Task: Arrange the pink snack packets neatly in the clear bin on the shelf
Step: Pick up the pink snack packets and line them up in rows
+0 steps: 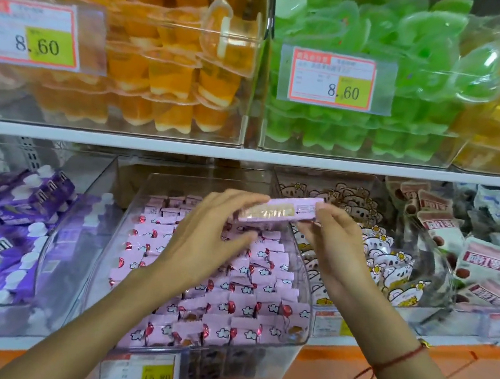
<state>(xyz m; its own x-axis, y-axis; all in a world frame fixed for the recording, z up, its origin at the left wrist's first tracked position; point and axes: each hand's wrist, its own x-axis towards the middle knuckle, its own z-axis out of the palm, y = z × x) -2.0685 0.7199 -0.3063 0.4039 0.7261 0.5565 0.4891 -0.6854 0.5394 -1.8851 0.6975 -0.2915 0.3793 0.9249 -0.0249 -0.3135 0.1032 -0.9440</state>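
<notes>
Most packets (242, 289) already lie in rows in the clear bin (304, 328) — your left hand (205, 231) and right hand (334, 247) pinch one pink packet (280, 213) above it, unplaced.

Two price tags on the upper shelf's clear bins read 8.60, the orange bin's tag (30, 33) and the green bin's tag (333, 79); other print is illegible

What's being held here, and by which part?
Both hands hold a stack of pink packets above the clear bin: left hand grips its left end, right hand its right end.
</notes>
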